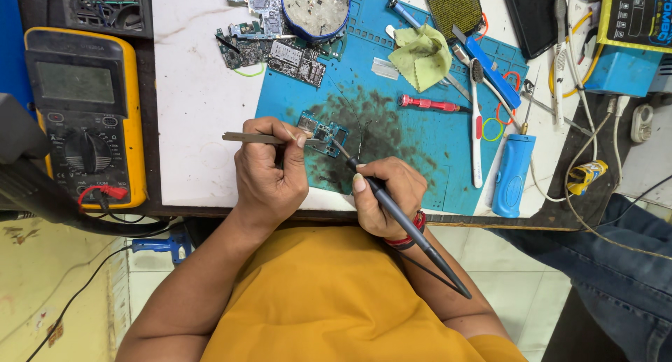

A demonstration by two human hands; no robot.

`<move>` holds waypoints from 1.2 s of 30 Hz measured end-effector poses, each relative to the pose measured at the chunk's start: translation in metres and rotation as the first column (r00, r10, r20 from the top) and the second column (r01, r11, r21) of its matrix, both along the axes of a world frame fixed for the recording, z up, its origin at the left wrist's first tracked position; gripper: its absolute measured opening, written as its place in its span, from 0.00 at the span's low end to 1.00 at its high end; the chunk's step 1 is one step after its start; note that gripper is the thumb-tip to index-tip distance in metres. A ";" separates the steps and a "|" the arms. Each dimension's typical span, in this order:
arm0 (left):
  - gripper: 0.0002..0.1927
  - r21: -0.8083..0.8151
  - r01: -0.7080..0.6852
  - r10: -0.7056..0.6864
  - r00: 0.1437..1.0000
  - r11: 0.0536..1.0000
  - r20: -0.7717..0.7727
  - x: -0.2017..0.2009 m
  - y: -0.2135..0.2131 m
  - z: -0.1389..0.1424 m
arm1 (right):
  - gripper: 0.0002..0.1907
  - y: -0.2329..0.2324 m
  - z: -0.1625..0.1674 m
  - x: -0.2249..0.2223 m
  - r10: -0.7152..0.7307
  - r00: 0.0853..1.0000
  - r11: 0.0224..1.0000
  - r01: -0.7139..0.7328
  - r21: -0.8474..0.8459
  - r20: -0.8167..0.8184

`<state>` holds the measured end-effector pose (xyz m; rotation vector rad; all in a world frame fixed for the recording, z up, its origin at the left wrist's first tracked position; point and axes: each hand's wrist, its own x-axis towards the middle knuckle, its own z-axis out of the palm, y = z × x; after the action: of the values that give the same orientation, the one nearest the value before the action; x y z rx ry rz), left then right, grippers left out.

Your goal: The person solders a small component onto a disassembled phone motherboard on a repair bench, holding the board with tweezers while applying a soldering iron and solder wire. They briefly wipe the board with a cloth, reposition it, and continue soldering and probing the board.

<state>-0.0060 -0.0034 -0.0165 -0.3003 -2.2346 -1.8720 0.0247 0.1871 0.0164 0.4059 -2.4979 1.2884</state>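
Observation:
My left hand [269,173] grips metal tweezers [255,138] held flat, their tips reaching onto a small blue circuit board [323,131]. That board lies on a scorched blue work mat [420,141]. My right hand [381,194] holds a black soldering iron [406,225] like a pen, its thin tip touching the board's right side. A red band circles my right wrist.
A yellow multimeter [84,110] lies at the left. More circuit boards [276,50] and a round tin [315,8] sit at the mat's top. A red screwdriver [428,103], green cloth [422,54], toothbrush [477,124] and blue cylinder [511,173] lie to the right. Someone's jeans-clad leg [616,250] is at far right.

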 end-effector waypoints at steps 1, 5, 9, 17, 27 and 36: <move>0.11 -0.002 -0.004 0.004 1.000 1.000 0.002 0.000 0.000 0.000 | 0.04 0.000 0.000 0.000 -0.001 1.000 1.000 0.001 -0.001 0.003; 0.11 -0.004 -0.006 0.006 1.000 1.000 -0.004 0.000 0.000 0.000 | 0.04 0.000 0.000 -0.001 0.003 1.000 1.000 -0.003 -0.002 0.002; 0.11 0.003 -0.007 0.007 1.000 1.000 -0.001 0.000 0.000 0.000 | 0.04 0.000 0.001 -0.001 0.003 1.000 1.000 -0.003 0.000 0.001; 0.11 0.008 -0.007 0.007 1.000 1.000 0.012 0.001 0.000 0.000 | 0.04 0.000 -0.001 -0.001 0.005 1.000 1.000 -0.005 -0.007 -0.012; 0.11 0.007 0.005 -0.005 1.000 1.000 0.003 0.000 0.000 -0.001 | 0.04 0.000 0.000 0.000 -0.008 1.000 1.000 0.008 -0.001 0.009; 0.10 0.019 0.000 0.000 1.000 1.000 0.008 0.001 0.000 0.000 | 0.04 0.000 -0.001 -0.001 -0.025 0.999 1.000 0.025 -0.017 -0.026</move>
<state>-0.0055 -0.0035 -0.0167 -0.2906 -2.2202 -1.8970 0.0240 0.1872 0.0150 0.3836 -2.4612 1.2853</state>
